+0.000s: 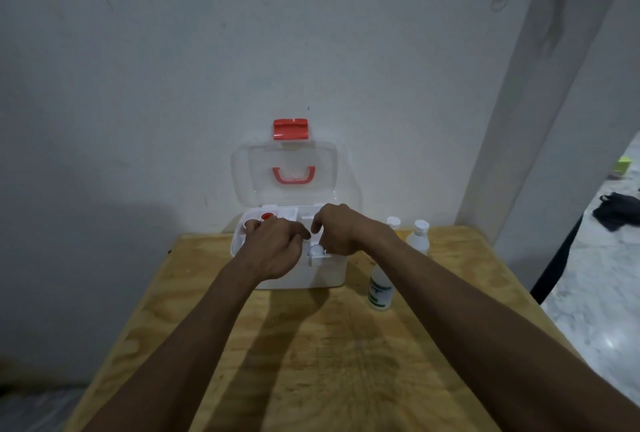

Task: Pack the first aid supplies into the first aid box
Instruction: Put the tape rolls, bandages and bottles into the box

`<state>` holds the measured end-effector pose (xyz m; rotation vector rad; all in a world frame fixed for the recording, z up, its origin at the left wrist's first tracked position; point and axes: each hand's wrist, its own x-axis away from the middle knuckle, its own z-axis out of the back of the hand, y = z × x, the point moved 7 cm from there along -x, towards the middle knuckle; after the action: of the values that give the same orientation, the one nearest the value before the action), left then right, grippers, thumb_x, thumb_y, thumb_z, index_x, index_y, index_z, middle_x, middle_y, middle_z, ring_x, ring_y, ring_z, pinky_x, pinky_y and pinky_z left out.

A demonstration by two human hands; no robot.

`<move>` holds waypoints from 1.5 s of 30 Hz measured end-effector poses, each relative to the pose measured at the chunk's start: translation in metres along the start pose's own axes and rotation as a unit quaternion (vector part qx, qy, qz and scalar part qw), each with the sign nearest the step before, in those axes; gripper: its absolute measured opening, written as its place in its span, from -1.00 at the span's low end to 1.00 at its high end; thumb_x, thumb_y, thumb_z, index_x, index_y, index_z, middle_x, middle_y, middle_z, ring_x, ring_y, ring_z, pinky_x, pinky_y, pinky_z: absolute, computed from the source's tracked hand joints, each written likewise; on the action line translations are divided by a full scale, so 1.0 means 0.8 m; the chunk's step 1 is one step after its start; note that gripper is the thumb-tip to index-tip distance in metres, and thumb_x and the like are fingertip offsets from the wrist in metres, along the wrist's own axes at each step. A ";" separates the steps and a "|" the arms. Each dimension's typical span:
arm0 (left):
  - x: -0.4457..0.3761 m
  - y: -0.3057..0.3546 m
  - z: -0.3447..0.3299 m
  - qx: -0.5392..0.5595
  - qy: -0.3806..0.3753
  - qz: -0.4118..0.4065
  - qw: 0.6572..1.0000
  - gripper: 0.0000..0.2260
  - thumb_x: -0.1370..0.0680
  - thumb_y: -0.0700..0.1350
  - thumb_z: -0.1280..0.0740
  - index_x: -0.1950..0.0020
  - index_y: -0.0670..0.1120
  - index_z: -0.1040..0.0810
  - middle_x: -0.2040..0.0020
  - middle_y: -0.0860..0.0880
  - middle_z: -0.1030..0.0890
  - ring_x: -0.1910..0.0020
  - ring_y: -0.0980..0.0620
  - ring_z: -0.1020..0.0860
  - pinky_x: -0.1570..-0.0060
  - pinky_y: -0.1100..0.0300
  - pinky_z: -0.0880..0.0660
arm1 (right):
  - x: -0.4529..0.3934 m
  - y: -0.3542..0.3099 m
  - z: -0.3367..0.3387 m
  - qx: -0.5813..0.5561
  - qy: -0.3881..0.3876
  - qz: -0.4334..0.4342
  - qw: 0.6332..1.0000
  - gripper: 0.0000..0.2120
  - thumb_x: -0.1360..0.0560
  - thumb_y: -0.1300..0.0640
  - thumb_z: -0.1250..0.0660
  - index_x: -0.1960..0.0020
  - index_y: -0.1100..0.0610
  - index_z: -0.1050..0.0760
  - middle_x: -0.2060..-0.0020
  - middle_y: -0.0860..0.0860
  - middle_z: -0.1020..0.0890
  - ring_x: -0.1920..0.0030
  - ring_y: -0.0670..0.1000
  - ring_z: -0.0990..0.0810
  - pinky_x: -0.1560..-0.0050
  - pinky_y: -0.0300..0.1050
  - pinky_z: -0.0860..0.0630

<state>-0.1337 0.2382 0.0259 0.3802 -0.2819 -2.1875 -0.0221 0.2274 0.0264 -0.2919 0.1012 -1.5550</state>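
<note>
Head view: the white box (294, 269) sits at the table's (311, 362) far edge against the wall, lid (284, 172) up. Left hand (273, 248) and right hand (341, 231) curl over it; what they grasp I cannot tell. Three bottles (381, 288) stand at 3 o'clock, near side clear.

text: none legible | bottle (380, 288) right of centre frame, on the table: green-printed label, lettering too blurred to read | first aid box (329, 272): no readable marking
</note>
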 end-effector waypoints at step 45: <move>0.004 0.001 0.016 0.029 0.046 0.001 0.999 -0.61 -0.53 -0.08 -0.14 -0.33 -0.04 -0.52 -0.12 -0.06 -0.66 -0.13 -0.09 -0.58 -0.21 -0.14 -0.43 | 0.027 0.005 0.031 -0.016 0.036 -0.017 0.999 -0.53 -0.50 0.40 -0.31 -0.39 0.17 -0.46 -0.33 0.12 -0.48 -0.21 0.11 -0.54 -0.07 -0.14 -0.53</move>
<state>-0.1398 0.2364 0.0376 0.5113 -0.2943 -2.1560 -0.0119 0.2092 0.0516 -0.2640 0.1778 -1.5998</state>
